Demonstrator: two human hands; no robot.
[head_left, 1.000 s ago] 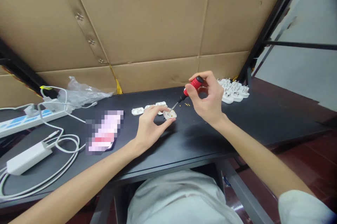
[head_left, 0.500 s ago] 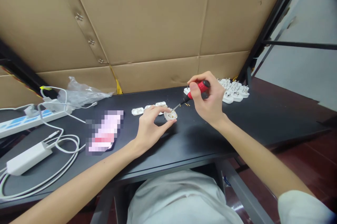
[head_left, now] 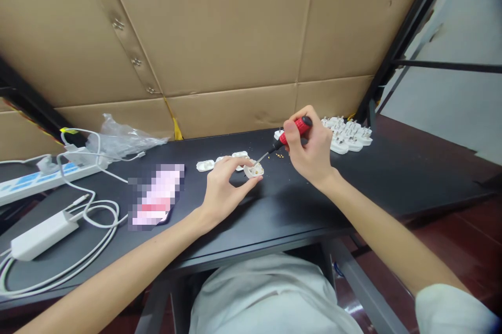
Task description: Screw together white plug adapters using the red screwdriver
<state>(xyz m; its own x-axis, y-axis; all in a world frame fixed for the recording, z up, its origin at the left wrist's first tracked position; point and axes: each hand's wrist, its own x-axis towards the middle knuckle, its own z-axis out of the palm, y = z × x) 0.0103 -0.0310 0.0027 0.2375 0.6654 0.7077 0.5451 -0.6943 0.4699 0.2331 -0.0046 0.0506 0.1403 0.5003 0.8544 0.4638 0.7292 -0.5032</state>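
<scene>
Between thumb and fingers, my left hand (head_left: 226, 187) grips a small white plug housing (head_left: 254, 171) just above the black table; brassy bits show inside its open side. My right hand (head_left: 311, 148) is closed around the red and black handle of a screwdriver (head_left: 285, 138), whose shaft slants down left with its tip in the housing. Behind my left fingers lie several white plastic shells (head_left: 205, 166), partly covered by them. A few tiny brass screws (head_left: 280, 156) lie to the right of the housing. Another white plug piece (head_left: 278, 134) sits behind the screwdriver.
At the back right stands a cluster of white plugs (head_left: 349, 135), pins up. On the left are a phone (head_left: 159, 195) with a blurred screen, a white power adapter (head_left: 44, 234) with coiled cable, a power strip (head_left: 50, 180) and a clear plastic bag (head_left: 121, 138). Cardboard (head_left: 227, 25) walls the back.
The screwdriver and my right hand have shifted very slightly, with the tip still in the housing. My left hand keeps its hold, and the housing looks tilted a little more.
</scene>
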